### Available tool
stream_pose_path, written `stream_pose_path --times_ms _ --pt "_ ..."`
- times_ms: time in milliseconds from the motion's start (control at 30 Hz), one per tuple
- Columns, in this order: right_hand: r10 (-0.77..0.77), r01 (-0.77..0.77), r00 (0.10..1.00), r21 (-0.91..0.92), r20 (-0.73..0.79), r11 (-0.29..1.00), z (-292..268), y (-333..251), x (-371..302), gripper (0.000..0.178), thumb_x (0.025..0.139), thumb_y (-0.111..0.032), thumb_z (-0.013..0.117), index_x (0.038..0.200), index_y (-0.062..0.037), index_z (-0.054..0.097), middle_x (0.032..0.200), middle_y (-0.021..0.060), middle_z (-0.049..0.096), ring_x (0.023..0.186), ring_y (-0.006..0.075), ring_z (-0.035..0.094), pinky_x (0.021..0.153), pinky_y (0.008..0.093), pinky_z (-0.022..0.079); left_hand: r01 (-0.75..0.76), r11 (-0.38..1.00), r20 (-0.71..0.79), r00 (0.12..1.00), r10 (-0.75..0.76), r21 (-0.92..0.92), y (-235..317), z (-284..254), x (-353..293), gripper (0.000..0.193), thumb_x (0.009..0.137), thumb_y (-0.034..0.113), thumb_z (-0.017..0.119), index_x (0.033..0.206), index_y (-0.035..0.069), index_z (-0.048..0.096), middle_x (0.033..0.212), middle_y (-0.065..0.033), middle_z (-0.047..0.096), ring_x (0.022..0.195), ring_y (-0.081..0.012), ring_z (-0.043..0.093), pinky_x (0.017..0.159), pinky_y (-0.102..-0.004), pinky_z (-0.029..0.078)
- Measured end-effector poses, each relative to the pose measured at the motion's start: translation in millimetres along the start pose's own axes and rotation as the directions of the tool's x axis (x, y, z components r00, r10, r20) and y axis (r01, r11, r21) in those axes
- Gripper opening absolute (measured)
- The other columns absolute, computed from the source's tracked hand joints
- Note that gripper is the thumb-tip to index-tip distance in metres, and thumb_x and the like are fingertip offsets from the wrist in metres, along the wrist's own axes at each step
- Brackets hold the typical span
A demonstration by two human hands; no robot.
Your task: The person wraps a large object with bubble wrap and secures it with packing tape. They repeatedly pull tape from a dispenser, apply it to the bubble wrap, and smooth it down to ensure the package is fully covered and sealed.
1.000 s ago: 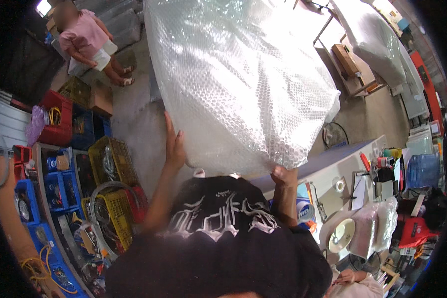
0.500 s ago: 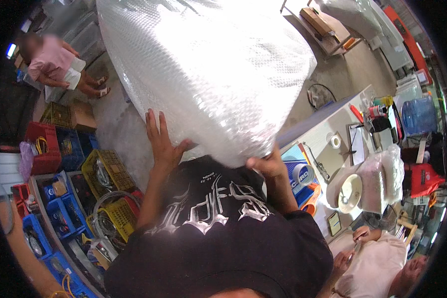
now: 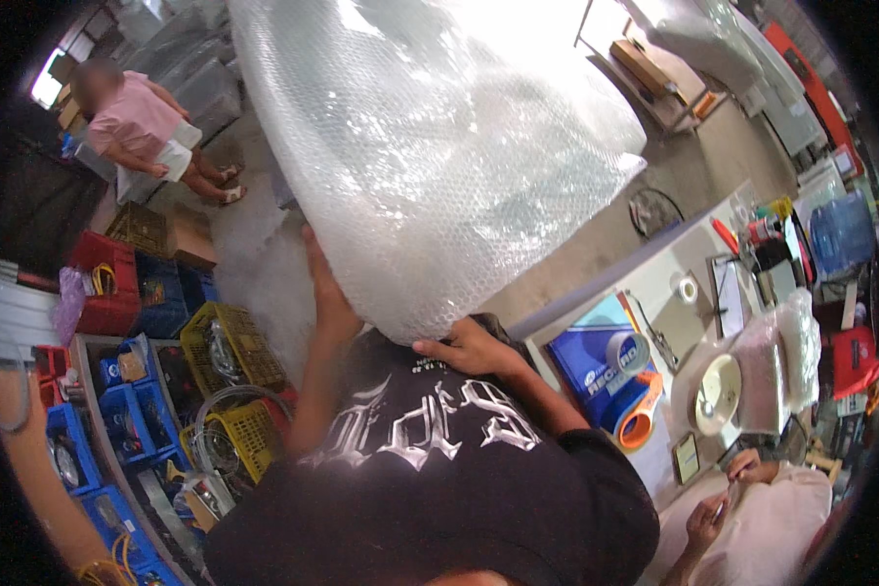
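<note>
The right grip [image 3: 476,350] clasps a large, translucent bubble-wrapped bundle [image 3: 420,186], upper centre. The left grip [image 3: 335,307] touches its left edge, closure unclear.

Floor gap [image 3: 262,278] between bubble-wrap bundle [image 3: 439,176] and yellow crate [image 3: 257,358], cluttered table [image 3: 697,328] at right.

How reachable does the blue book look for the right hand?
Probably not while occupied: the right hand is against the bubble wrap, though the blue book lies nearby, its left side uncovered.
</note>
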State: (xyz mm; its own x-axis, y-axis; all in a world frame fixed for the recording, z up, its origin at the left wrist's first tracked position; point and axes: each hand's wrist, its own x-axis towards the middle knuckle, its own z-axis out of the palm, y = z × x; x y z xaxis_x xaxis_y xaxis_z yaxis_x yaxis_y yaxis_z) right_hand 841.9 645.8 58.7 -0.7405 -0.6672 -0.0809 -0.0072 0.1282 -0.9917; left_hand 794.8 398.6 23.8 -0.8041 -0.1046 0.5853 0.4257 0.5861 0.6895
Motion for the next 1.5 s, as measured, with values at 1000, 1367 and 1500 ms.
stream_pose_path --times_ms 1000,1367,1500 --pt "0.299 0.449 -0.030 0.254 -0.954 0.856 -293.5 78.1 16.5 0.044 0.108 -0.039 0.043 0.123 0.0002 0.057 0.093 0.0079 0.063 0.070 0.0137 0.056 0.052 0.0308 0.045 0.616 0.530 0.050 0.678 -0.734 -0.583 91.1 7.8 -74.7 0.038 0.103 0.020 0.060 0.134 0.000 0.051 0.127 -0.0116 0.061 0.114 -0.0227 0.055 0.100 -0.0343 0.043" --pt "0.276 0.316 -0.201 0.204 -0.940 0.927 -272.7 116.2 62.0 0.069 0.109 -0.046 0.038 0.116 0.0217 0.053 0.113 0.0288 0.062 0.096 0.0331 0.060 0.090 0.0440 0.048 0.597 0.801 -0.183 0.793 -0.581 0.047 37.4 40.4 -95.1 0.051 0.105 0.042 0.049 0.117 -0.007 0.055 0.105 -0.0143 0.063 0.097 -0.0241 0.057 0.092 -0.0362 0.044" --pt "0.333 0.311 -0.193 0.264 -0.923 0.913 -273.3 124.4 69.4 0.074 0.108 -0.049 0.036 0.106 0.0226 0.056 0.106 0.0324 0.063 0.090 0.0341 0.060 0.083 0.0475 0.048 0.465 0.803 -0.011 0.868 -0.497 0.374 27.5 32.5 -93.9 0.062 0.097 0.055 0.052 0.115 -0.005 0.060 0.101 -0.0151 0.066 0.092 -0.0277 0.060 0.086 -0.0420 0.047"
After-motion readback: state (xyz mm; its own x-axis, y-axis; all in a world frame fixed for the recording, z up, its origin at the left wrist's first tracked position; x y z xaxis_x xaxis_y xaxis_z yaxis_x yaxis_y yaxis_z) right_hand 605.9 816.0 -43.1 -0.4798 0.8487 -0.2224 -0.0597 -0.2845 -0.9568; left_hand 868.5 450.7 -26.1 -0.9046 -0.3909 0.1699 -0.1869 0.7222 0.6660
